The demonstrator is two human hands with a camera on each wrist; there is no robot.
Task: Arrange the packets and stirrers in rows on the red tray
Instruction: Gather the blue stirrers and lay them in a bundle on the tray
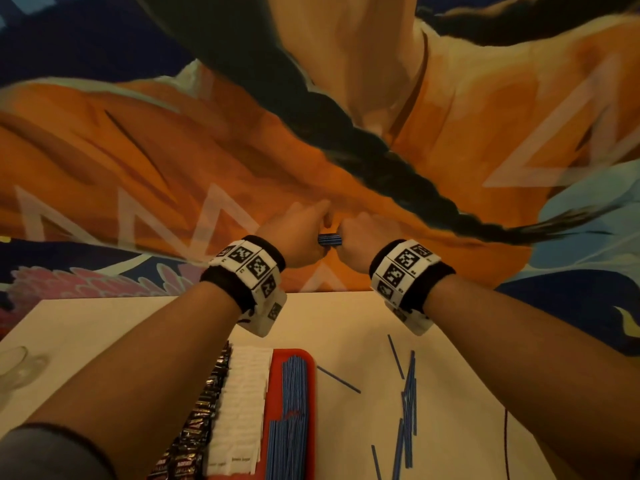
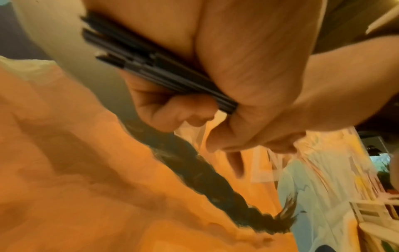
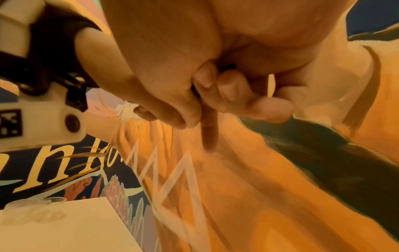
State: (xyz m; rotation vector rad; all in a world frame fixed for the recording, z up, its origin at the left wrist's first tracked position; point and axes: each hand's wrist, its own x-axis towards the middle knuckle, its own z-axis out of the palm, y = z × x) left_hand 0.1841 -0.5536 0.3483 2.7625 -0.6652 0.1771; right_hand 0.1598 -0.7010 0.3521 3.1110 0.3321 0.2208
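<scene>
Head view: both hands were up off the worktop (image 1: pixel 346 317), left hand (image 1: pixel 298 237) and right hand (image 1: pixel 360 237) each curled round an end of a stirrer bundle (image 1: pixel 329 239). Looked like squaring up the ends. The red tray (image 1: pixel 310 362) already held packets (image 1: pixel 242 403) and stirrers; loose stirrers (image 1: pixel 408 393) lay beside it.

Left wrist: grip wrapped tight on the bundle.

Right wrist: fingers curled, bundle mostly hidden.

Next, I'd guess: lower it flat alongside the tray's stirrer row.

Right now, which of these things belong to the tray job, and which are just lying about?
Job:
- red tray
- dark packets, white packets and blue stirrers in rows
- stirrer bundle, gripped by left hand and right hand
- loose stirrers on the table

Lying about:
- glass
- mural behind
</scene>
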